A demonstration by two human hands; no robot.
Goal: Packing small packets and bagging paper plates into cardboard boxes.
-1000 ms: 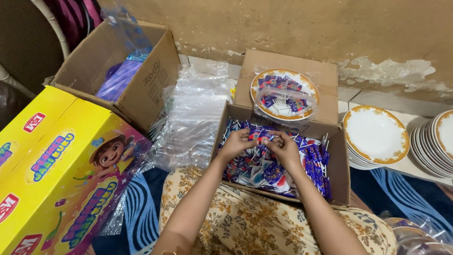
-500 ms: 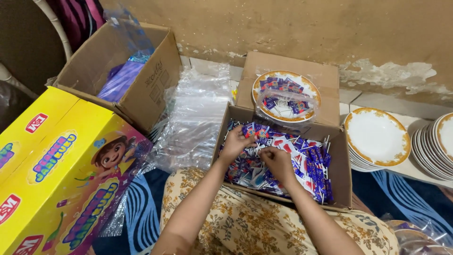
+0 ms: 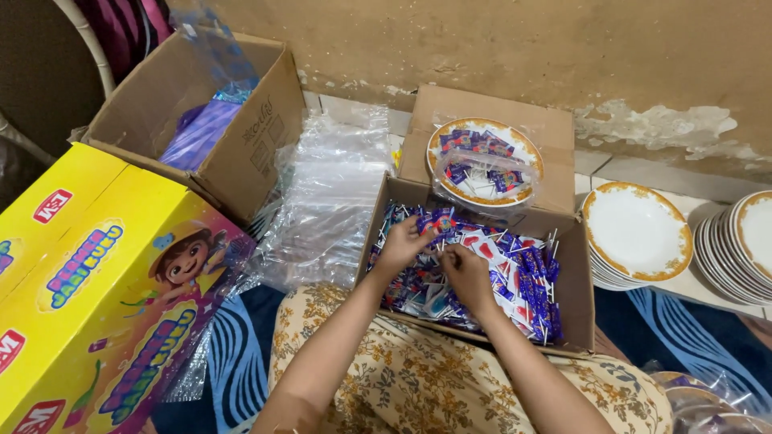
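An open cardboard box in front of my lap holds a heap of wrapped lollipops in blue, red and white wrappers with white sticks. My left hand is inside the box with its fingers closed on a few lollipop sticks. My right hand lies next to it, fingers pinching lollipops from the heap. On the box's back flap stands a gold-rimmed white plate with lollipops on it, inside a clear plastic bag.
Clear plastic bags are piled left of the box. A second open carton with purple packs stands at the back left, a yellow printed box at the left. Stacks of gold-rimmed plates sit at the right.
Both hands have drawn back from the far side of the box toward its middle and gathered lollipops; the right hand moved left and nearer to me.
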